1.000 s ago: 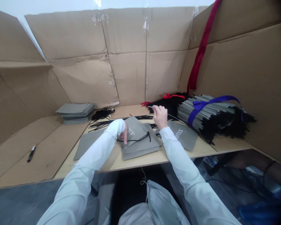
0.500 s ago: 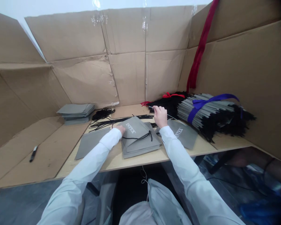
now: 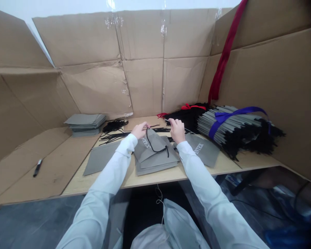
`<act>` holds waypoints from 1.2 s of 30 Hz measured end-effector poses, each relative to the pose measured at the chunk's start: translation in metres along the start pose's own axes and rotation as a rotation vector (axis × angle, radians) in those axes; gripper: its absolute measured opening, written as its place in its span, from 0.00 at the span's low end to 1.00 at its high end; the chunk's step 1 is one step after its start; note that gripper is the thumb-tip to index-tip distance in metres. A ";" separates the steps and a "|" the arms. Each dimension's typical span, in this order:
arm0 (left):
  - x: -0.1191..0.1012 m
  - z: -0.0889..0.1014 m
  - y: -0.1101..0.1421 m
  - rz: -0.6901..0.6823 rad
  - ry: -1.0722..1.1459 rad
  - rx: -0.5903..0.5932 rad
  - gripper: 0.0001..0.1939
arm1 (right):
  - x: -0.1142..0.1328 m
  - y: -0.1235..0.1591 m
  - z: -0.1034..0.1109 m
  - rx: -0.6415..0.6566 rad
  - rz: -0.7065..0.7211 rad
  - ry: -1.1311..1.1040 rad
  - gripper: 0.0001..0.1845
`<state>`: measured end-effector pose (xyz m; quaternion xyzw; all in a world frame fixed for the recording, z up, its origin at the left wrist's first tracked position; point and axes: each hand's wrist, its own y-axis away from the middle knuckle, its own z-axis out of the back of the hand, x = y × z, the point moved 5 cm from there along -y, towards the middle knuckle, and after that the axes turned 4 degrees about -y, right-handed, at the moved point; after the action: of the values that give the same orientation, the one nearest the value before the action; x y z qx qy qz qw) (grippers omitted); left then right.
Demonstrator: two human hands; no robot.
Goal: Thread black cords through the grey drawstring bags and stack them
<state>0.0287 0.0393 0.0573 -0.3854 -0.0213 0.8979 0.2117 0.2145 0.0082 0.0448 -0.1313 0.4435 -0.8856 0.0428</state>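
left hand (image 3: 140, 130) fingers pinched on black cord (image 3: 152, 147) running over grey intex bag (image 3: 151, 152), top of pile on table (image 3: 155, 179); right hand (image 3: 177, 130) fingers pinch thin wire (image 3: 189, 130). corded bags in blue-tied bundle (image 3: 230, 129) at right look done; cordless grey stack (image 3: 85, 124) back left looks left.

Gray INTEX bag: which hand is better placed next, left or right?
Probably the left hand: it sits at the black cord on the gray bag, while the right hand holds a thin wire.
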 end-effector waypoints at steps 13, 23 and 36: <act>0.001 -0.063 -0.017 -0.133 -0.209 -0.040 0.15 | 0.005 0.002 -0.006 0.047 0.018 -0.016 0.15; -0.039 -0.124 -0.018 -0.406 -0.811 0.089 0.10 | -0.003 0.006 0.009 -0.256 -0.007 -0.394 0.16; 0.003 -0.100 -0.025 0.285 0.531 -0.105 0.08 | -0.026 0.005 0.019 -0.702 -0.437 -1.086 0.11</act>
<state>0.1061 0.0504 -0.0104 -0.6162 0.0425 0.7840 0.0616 0.2449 -0.0049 0.0462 -0.6495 0.5835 -0.4862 0.0344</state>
